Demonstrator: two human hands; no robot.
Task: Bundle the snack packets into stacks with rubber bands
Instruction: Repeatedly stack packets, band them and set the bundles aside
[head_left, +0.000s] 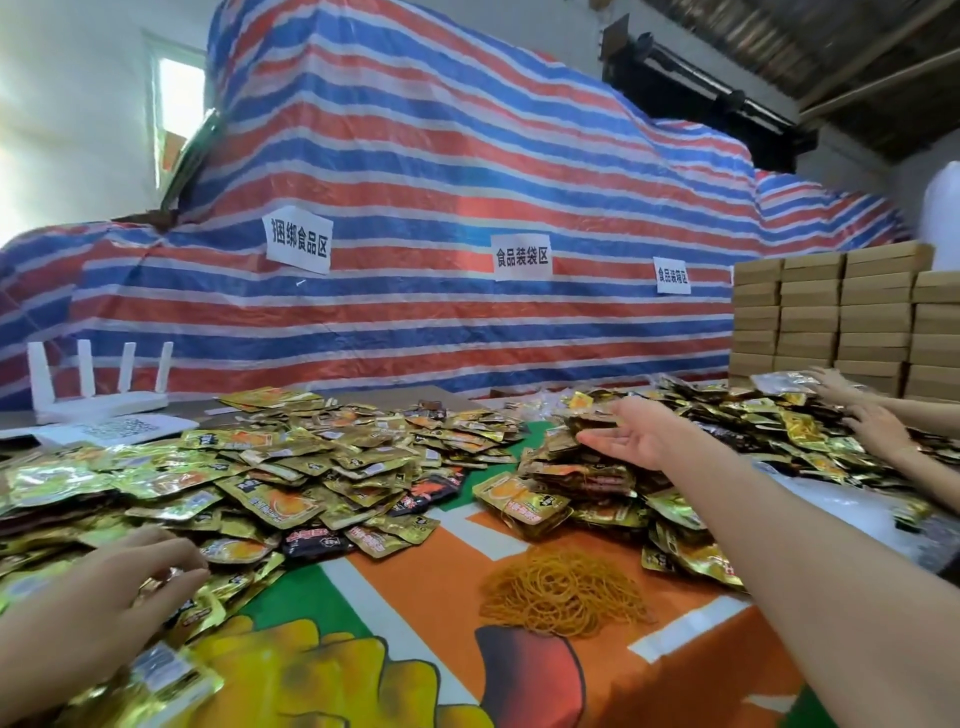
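Note:
Loose gold snack packets (291, 467) cover the left and middle of the table. My left hand (130, 577) lies on the near-left packets with its fingers bent loosely over them; it is blurred. My right hand (631, 434) reaches out over a heap of banded packet stacks (582, 478). Its fingers are straight and its fingertips touch the top stack (592, 422). A pile of yellow rubber bands (563, 590) sits on the bright printed tablecloth (415, 597) between my arms.
Another person's two hands (862, 415) work in a packet heap at the far right. Stacked cardboard boxes (841, 317) stand behind them. A white router (98, 384) sits at the back left. A striped tarpaulin (441, 182) with paper signs rises behind the table.

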